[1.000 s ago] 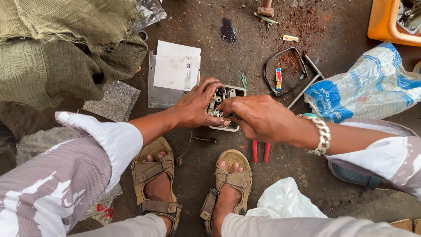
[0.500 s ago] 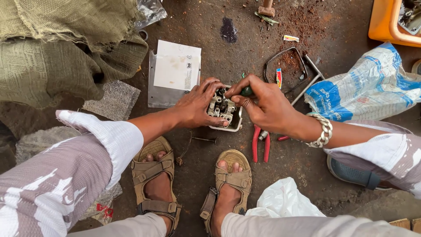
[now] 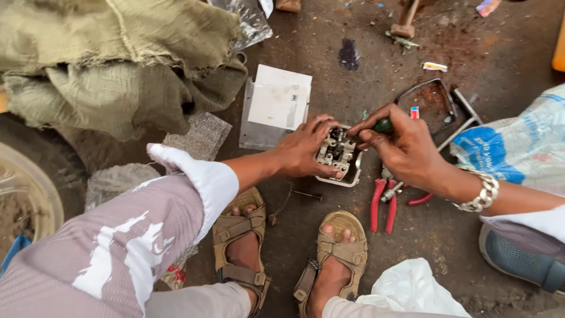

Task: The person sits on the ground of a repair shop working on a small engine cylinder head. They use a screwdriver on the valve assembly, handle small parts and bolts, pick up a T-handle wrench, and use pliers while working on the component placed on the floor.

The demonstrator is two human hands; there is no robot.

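1. Nearest you: your two feet in tan strapped sandals (image 3: 338, 259) stand on dark, stained, gritty concrete ground (image 3: 471, 59). A crumpled white plastic bag (image 3: 412, 291) lies just beside the sandal at the right of the view.
2. Red-handled pliers (image 3: 385, 203) lie on the ground beyond that sandal, under your right wrist.
3. The white square electrical switch body with metal terminals (image 3: 338, 156) sits on the ground just beyond your feet, open side up, between your two hands.
4. Your left hand (image 3: 303, 150) grips the left edge of the switch body, fingers curled over its rim, thumb at the near edge.
5. Your right hand (image 3: 406, 150) is closed around a green-handled screwdriver (image 3: 382, 125); the tool points into the switch body. The tip is hidden among the terminals. A metal link bracelet (image 3: 482, 194) sits on that wrist.
6. Just beyond the left hand: a white card packet on a grey backing sheet (image 3: 276, 106).
7. Beyond the right hand: a rusty open metal frame (image 3: 435, 106); a blue-and-white woven plastic sack (image 3: 518, 147) at right.
8. Far left: heaped olive burlap sacking (image 3: 118, 65), with clear plastic wrap (image 3: 247, 23) at its edge.
9. Far top: a hammer-like tool (image 3: 406, 20), partly cut off, and scattered scraps.
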